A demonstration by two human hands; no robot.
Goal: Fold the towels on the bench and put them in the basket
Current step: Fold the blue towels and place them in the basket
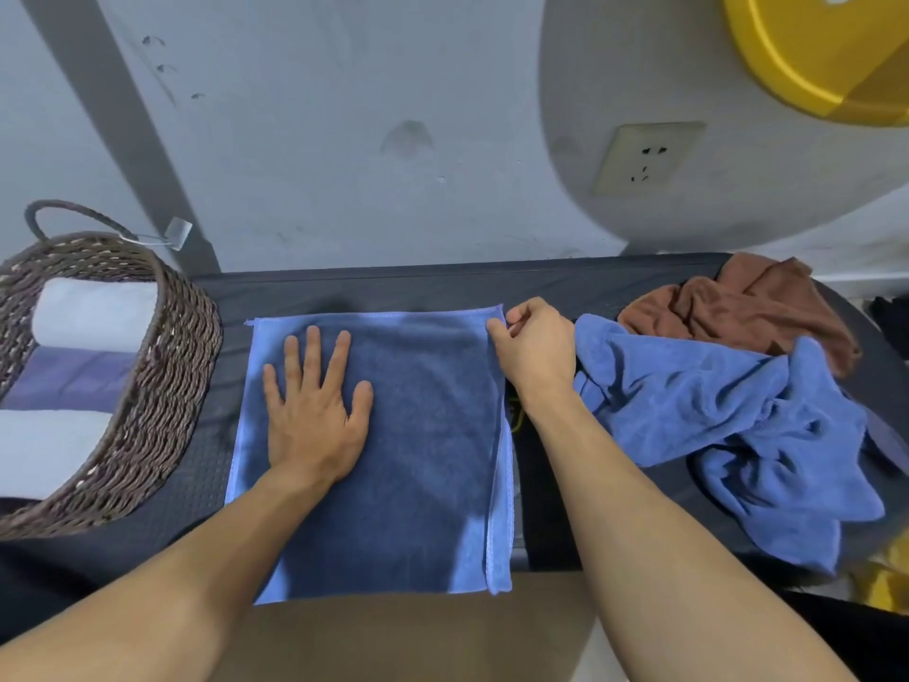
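Observation:
A blue towel [423,460] lies folded flat on the dark bench [393,287], its near edge hanging over the front. My left hand [315,411] rests palm down on its left half, fingers spread. My right hand [533,347] pinches the towel's far right corner. To the right lie a crumpled blue towel [728,435] and, behind it, a crumpled brown towel [747,307]. The woven basket [167,386] stands at the left end and holds rolled white towels [93,312] and a folded purple-blue one [74,381].
A grey wall with a socket [644,157] rises right behind the bench. A yellow object [816,56] hangs at the upper right. A bare strip of bench shows between the flat towel and the basket.

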